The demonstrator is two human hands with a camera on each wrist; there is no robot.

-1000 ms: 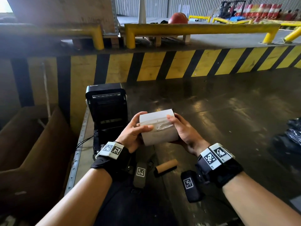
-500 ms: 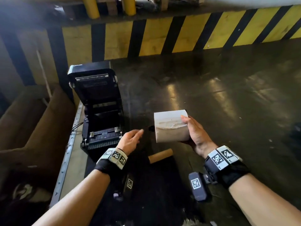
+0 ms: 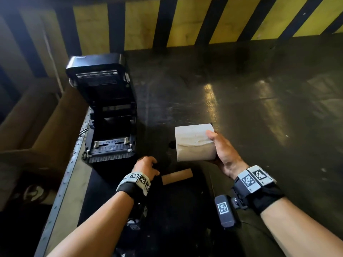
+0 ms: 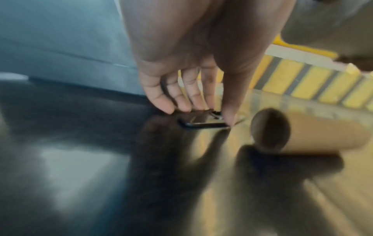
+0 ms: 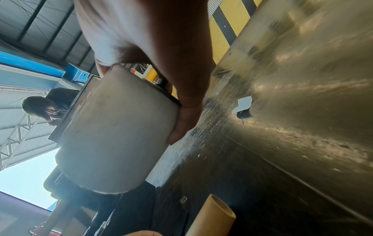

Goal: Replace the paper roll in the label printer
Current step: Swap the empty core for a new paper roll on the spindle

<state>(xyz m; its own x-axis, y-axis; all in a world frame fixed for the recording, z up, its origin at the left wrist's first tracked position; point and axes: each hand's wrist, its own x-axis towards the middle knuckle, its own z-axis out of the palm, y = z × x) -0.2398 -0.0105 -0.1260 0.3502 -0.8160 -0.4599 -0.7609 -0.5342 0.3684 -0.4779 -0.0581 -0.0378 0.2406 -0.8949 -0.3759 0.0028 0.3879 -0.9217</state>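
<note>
Your left hand (image 3: 145, 166) has let go of the new paper roll (image 3: 194, 142) it shared a second ago and dropped to the table (image 3: 259, 108), just in front of the open label printer (image 3: 109, 115). Its fingertips (image 4: 168, 108) and thumb now pinch a small, flat dark piece (image 4: 201, 122) lying there; what that piece is cannot be told from the blurred left wrist view. The roll rests wholly with your right hand (image 3: 225, 151), thumb over its top and fingers curled round its far end, held above the table near its middle, to the right of the printer. That suggests the loading step is paused while you collect a part, perhaps a roll holder. The roll's long axis runs roughly left to right, parallel to the table's near edge, one flat end facing the printer. The empty cardboard core (image 3: 177, 176) lies on the table between your wrists, close to the near edge, its axis also nearly left-right and its open end turned toward your left hand. The printer's lid stands raised and its bay looks empty.
</note>
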